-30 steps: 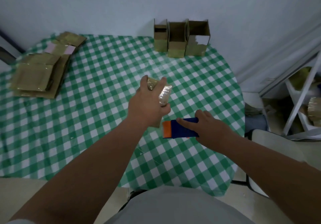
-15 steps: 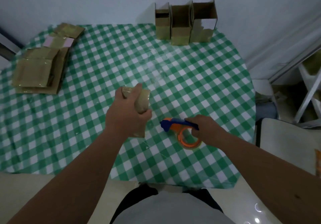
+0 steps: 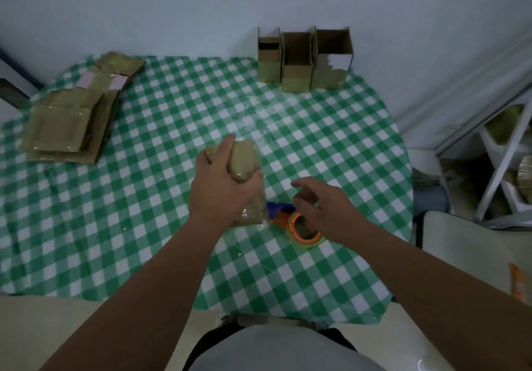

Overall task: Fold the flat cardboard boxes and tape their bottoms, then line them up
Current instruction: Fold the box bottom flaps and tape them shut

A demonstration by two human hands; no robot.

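Green-checked tablecloth [image 3: 144, 197] covered the table. At centre frame the left hand [image 3: 221, 189] gripped an upright folded box [image 3: 244, 163], apparently steadying it for taping. Just right, the right hand [image 3: 325, 209] hovered with fingers loosely spread, holding nothing, over the tape dispenser [image 3: 299, 226]. Three finished boxes [image 3: 299, 59] lined the upper edge; flat boxes [image 3: 66, 128] waited upper left.
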